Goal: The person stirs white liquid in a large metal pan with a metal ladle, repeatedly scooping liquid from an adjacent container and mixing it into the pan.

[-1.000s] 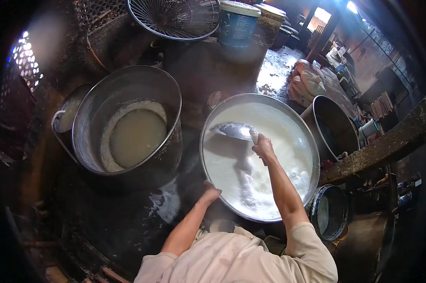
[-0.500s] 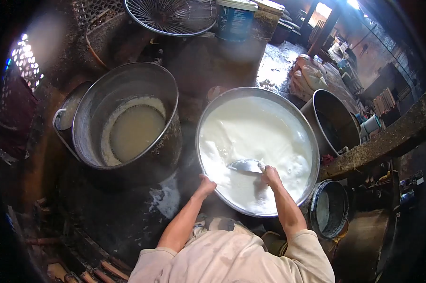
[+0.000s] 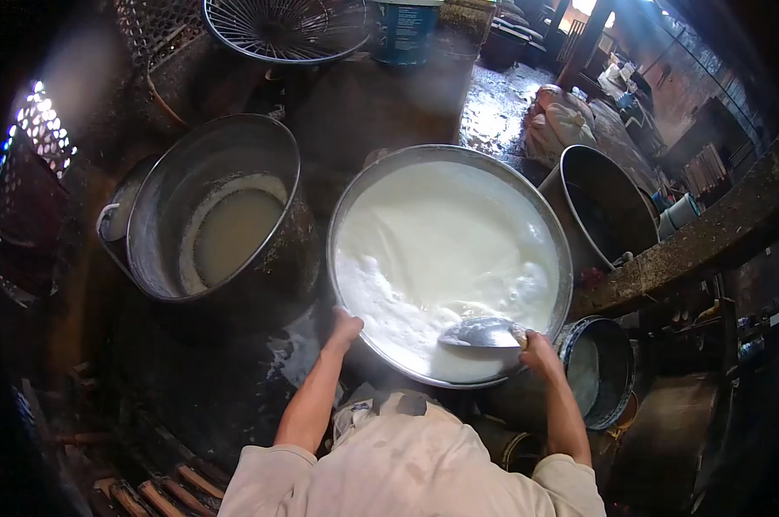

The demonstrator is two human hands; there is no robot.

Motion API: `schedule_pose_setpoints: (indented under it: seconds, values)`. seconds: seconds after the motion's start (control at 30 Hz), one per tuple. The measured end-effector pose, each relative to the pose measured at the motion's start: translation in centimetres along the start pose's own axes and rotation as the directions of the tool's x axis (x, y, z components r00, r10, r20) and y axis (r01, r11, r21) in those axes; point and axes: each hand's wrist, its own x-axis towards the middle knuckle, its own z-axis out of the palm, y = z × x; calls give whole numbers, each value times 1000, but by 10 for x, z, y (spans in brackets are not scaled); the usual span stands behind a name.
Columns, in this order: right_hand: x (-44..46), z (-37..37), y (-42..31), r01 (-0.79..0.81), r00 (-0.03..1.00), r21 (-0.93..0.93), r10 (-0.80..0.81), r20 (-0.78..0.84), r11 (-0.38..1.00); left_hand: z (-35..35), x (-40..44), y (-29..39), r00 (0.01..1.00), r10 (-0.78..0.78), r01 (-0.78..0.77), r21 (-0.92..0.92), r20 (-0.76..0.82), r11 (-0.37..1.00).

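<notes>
In front of me stands a wide round metal vat point(image 3: 339, 215) filled with white milky liquid point(image 3: 445, 233), with foam along its near left side. My left hand point(image 3: 346, 327) is closed on the vat's rim at the lower left. My right hand point(image 3: 540, 353) grips the short handle of a broad metal scoop point(image 3: 482, 333). The scoop's blade lies at the liquid's surface near the vat's front right edge; whether its underside is submerged is hard to see.
A deep metal pot point(image 3: 161, 224) with cloudy liquid stands to the left. On the right are a tall metal drum point(image 3: 609, 202) and a dark bucket point(image 3: 618, 370). A wire basket point(image 3: 290, 30) and blue bucket point(image 3: 404, 34) sit behind. Split wood point(image 3: 161, 498) lies lower left.
My right hand has drawn the scoop right and toward the vat's near edge. My left hand stays on the rim. The view has shifted slightly.
</notes>
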Motion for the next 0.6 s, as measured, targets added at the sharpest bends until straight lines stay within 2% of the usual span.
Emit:
schedule_pose_setpoints:
  seconds: [0.07, 0.13, 0.23, 0.3, 0.33, 0.37, 0.43, 0.47, 0.53, 0.6]
  values:
    - [-9, -34, 0, 19, 1000, -3, -19, 16, 1000, -4, -13, 18, 998, -56, 56, -18, 31, 998]
    - [-10, -63, 12, -71, 996, 61, 68, 57, 996, -5, -21, 30, 997, -70, 70, -3, 23, 998]
    - [-10, -110, 22, -64, 997, 149, 58, 42, 987, -4, -17, 26, 997, -82, 82, 19, -6, 996]
    - [-3, -128, 32, 44, 995, 118, -32, -97, 992, -3, -12, 19, 997, -81, 81, 13, 13, 997]
    - [3, -132, 35, 96, 984, 244, -55, -169, 965, -1, -10, 16, 996, -84, 84, 4, -28, 996]
    - [14, -128, 38, 97, 984, 246, -55, -170, 964, 0, -7, 13, 996, -83, 83, 6, -29, 997]
    - [46, -105, 48, 66, 884, 253, 61, -463, 965, 4, 9, -5, 990, -64, 68, 28, -128, 997]
    - [61, -92, 53, 66, 884, 254, 61, -463, 965, 3, 4, 0, 990, -63, 68, 29, -128, 997]
    - [95, -62, 64, -27, 820, 116, 89, -565, 993, -1, -11, 18, 993, -89, 89, -7, -73, 996]
    - [137, -21, 91, -86, 860, 183, 166, -483, 979, 2, -2, 9, 991, -96, 98, 21, -98, 995]
